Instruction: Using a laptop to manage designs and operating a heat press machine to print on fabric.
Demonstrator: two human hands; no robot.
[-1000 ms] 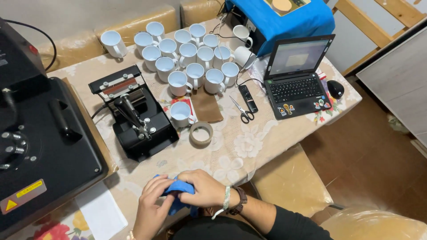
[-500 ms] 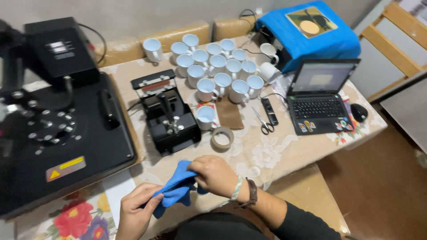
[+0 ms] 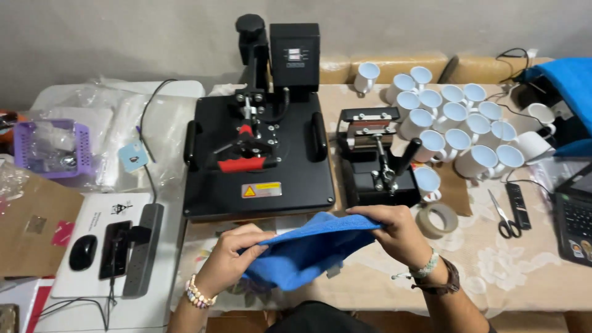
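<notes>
Two hands share one blue cloth [image 3: 308, 253], stretched between them just above the table [image 3: 524, 277] edge, right in front of the flat heat press [image 3: 259, 154]. Left hand [image 3: 231, 256] is closed on the cloth's lower left corner, thumb on top & fingers curled under; right hand [image 3: 394, 231] pinches the upper right edge, fingers folded over the hem, so the fabric hangs as a slack sling w/ its belly drooping toward the person's lap. Holding by 2 opposite edges like that keeps it spread out rather than bunched, probably so a flat face is ready to use. The cloth sits near the front lip of the heat press but not touching it, as far as I can tell. To the right, the mug press [image 3: 379, 160] has its lever handle up & a white mug [image 3: 427, 183] sits at its front right corner, close at hand. The rest of the white mugs [image 3: 459, 126] are clustered behind, mouths mostly tilted toward the camera, kept clear of the open working strip. Tape roll [image 3: 436, 220] lies flat just beside the right hand; scissors [image 3: 505, 216] & a small black remote [image 3: 517, 206] sit a bit farther right, w/in reach. Laptop [image 3: 573, 222] only shows at the right edge. Far left: mouse [image 3: 82, 251] and power strip [image 3: 143, 246] on a white board, purple basket [image 3: 52, 148] behind, well apart from the hands.
</notes>
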